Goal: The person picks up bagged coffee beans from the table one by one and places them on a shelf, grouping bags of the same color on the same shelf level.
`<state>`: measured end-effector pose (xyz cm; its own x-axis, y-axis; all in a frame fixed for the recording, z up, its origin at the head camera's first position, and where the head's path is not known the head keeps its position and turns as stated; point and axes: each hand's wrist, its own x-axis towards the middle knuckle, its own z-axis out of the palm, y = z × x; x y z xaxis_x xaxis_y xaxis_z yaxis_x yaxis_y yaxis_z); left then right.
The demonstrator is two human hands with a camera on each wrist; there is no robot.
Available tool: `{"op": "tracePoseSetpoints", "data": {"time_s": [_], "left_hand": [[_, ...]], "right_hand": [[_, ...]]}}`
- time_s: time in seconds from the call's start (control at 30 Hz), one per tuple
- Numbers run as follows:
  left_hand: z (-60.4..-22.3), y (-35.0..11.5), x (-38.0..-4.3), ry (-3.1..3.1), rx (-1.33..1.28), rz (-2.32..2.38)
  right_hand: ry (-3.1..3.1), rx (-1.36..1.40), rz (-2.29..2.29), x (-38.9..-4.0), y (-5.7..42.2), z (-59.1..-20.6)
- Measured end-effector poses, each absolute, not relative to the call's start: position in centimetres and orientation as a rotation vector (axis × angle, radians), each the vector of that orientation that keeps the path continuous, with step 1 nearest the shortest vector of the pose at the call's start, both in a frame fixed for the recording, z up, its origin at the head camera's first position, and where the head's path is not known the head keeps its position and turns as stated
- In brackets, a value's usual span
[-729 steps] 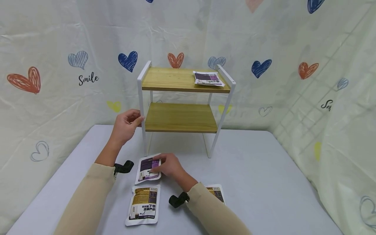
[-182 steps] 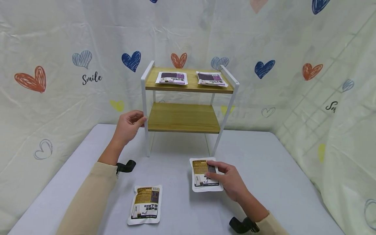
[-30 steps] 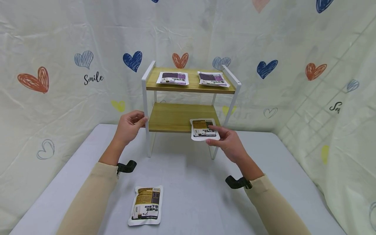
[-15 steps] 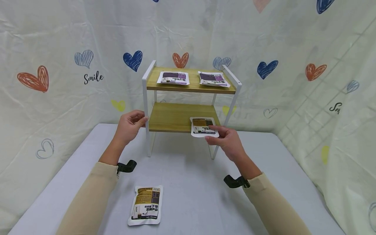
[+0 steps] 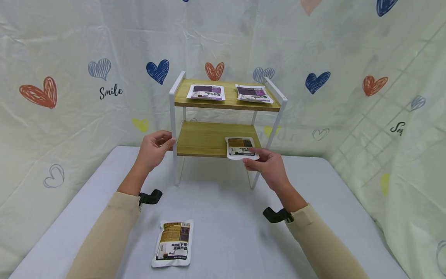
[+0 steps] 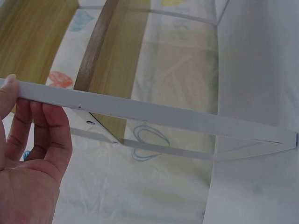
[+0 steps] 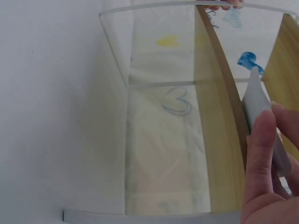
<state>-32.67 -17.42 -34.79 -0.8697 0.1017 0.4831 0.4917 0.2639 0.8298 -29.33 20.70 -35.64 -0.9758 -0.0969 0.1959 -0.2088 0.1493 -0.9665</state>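
My left hand [image 5: 152, 150] grips the white front left leg of a small two-tier shelf [image 5: 202, 140]; in the left wrist view the thumb and curled fingers [image 6: 58, 135] are on either side of that white bar. My right hand [image 5: 267, 166] pinches the near right edge of a white pouch with a brown and black label [image 5: 239, 147], thumb below and fingers on top. The pouch overlaps the right front part of the lower wooden board. In the right wrist view the pouch [image 7: 254, 100] shows edge-on beside the board's front edge, its silvery underside toward the camera.
Two places on the top board hold purple-labelled pouches, one at left [image 5: 206, 93] and one at right [image 5: 254, 94]. Another brown-labelled pouch [image 5: 173, 243] lies on the white table [image 5: 223, 232] near the front. A heart-printed curtain [image 5: 115, 38] hangs behind.
Over the last second my right hand has pushed the pouch slightly farther back over the lower board. Earlier it lifted that pouch from the table; a purple pouch moved to the top left. Left hand stays.
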Motion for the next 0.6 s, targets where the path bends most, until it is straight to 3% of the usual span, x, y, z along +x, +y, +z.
{"op": "tracePoseSetpoints", "data": {"time_s": [0.6], "left_hand": [[-34.8, -17.5, -32.8, -2.217, -0.539, -1.626]], "right_hand": [[-2.159, 0.153, 1.974, -29.6, 19.0, -36.0]]}}
